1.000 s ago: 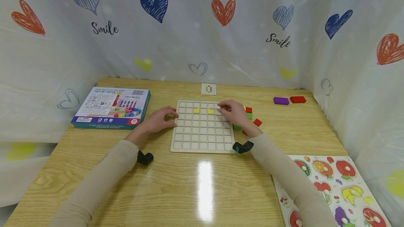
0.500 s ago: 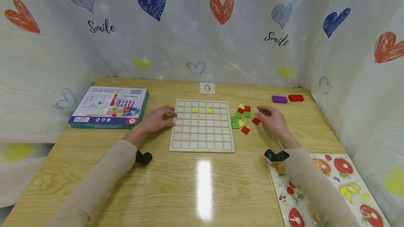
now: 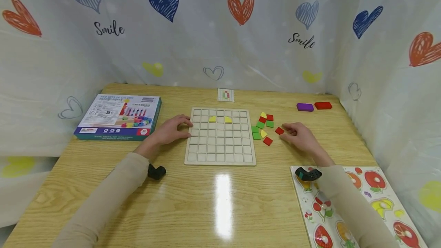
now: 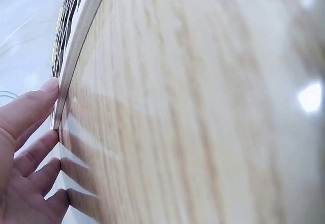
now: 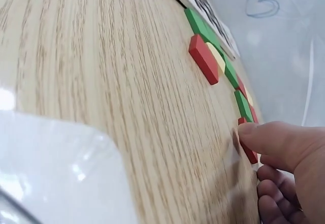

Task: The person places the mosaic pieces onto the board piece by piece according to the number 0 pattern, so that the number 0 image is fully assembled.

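Observation:
A pale wooden grid board [image 3: 220, 152] lies mid-table with two yellow tiles [image 3: 212, 118] in its second row. My left hand [image 3: 170, 131] rests flat at the board's left edge, and its straight fingers [image 4: 30, 107] press against the rim [image 4: 76, 46]. Right of the board lies a loose cluster of red, green and yellow tiles [image 3: 262, 127]. My right hand [image 3: 298, 135] is beside that cluster. Its thumb [image 5: 264, 135] and curled fingers pinch a red tile [image 3: 279, 130] that lies on the table, also seen under the thumb [image 5: 248, 153].
A toy box [image 3: 118, 116] sits at the left and a small pattern card [image 3: 225, 95] behind the board. A purple block [image 3: 304, 106] and a red block [image 3: 323, 105] lie far right. A fruit puzzle [image 3: 365, 202] is at the near right, and a heart-print curtain encloses the table.
My right hand left the board's upper right squares, swung right past the tile cluster and came back onto the red tile. The left hand and board stayed put.

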Demonstrator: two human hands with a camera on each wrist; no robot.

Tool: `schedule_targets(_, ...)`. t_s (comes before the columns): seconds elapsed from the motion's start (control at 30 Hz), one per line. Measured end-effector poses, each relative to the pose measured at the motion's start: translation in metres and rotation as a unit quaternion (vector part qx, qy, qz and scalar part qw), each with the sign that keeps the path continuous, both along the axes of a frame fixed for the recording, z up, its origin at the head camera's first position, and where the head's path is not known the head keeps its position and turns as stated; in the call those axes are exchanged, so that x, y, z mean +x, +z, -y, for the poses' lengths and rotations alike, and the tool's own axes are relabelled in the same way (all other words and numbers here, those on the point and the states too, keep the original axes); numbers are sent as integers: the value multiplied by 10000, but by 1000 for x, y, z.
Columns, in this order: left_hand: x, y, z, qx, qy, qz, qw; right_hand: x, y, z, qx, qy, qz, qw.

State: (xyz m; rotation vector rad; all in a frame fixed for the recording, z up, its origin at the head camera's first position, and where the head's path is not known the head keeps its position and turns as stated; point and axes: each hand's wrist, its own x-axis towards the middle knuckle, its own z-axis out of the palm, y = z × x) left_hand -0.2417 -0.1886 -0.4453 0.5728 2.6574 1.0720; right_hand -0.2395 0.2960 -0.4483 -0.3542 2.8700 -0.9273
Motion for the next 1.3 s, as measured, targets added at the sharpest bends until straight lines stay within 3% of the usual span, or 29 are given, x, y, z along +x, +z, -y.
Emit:
schedule_targets(0.33, 0, 2, -1, -23, 63, 102, 9999, -4, -3, 6, 5, 123, -355, 9993)
schedule_targets(0.7, 2, 4, -2, -30, 100, 159, 9998, -5, 0, -3, -173, 27, 92, 9998)
schedule_targets(1.1, 1, 1, 0, -16, 64, 104, 9999, -4, -5, 0, -82, 70, -232, 9997)
schedule_targets(1.3, 1, 2, -1, -17, 41, 41, 10000, -4, -1, 4, -131, -129, -189, 9997)
